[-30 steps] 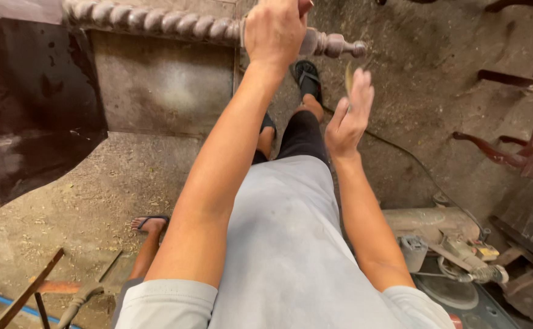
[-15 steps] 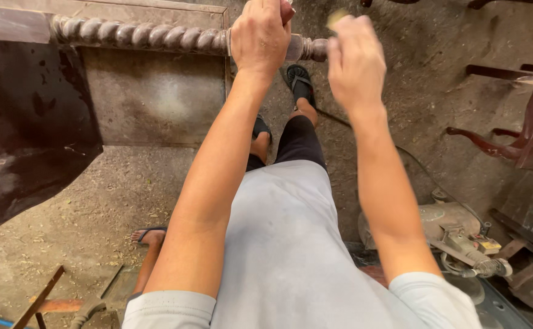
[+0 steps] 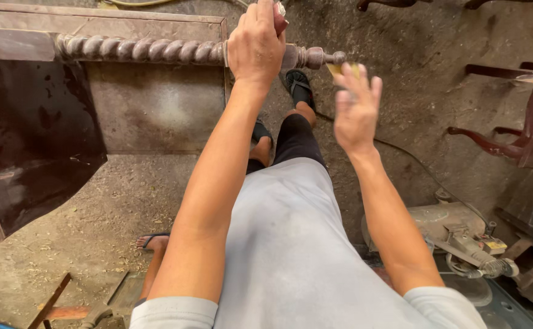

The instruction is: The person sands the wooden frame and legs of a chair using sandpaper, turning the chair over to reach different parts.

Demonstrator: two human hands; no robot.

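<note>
One turned wooden spindle [image 3: 138,51], rope-twist carved, is seen lying horizontal across the top of frame, 10 to 12 o'clock, its knobbed tip ending near 1 o'clock. It is clamped near that tip by the left hand [image 3: 255,45], grip closed around it from above. The right hand [image 3: 355,109] is held just below the tip, apart from it, blurred; fingers spread, with one small yellowish piece [image 3: 342,68] showing at the fingertips. Whether that piece is pinched cannot be told.

Count: one spindle, two hands, one dark wooden panel [image 3: 32,146] at 9 o'clock, one power tool [image 3: 461,234] on the floor at 4 o'clock, one dark curved-leg furniture piece [image 3: 522,128] at 3 o'clock.

Hidden or cut off: the spindle's left end is lost at the frame edge, and part of it is covered by the left hand; the panel is cut at the left edge; the furniture at the right edge.

Open room: a dusty floor [image 3: 96,213] with shavings lies between 7 and 9 o'clock.
</note>
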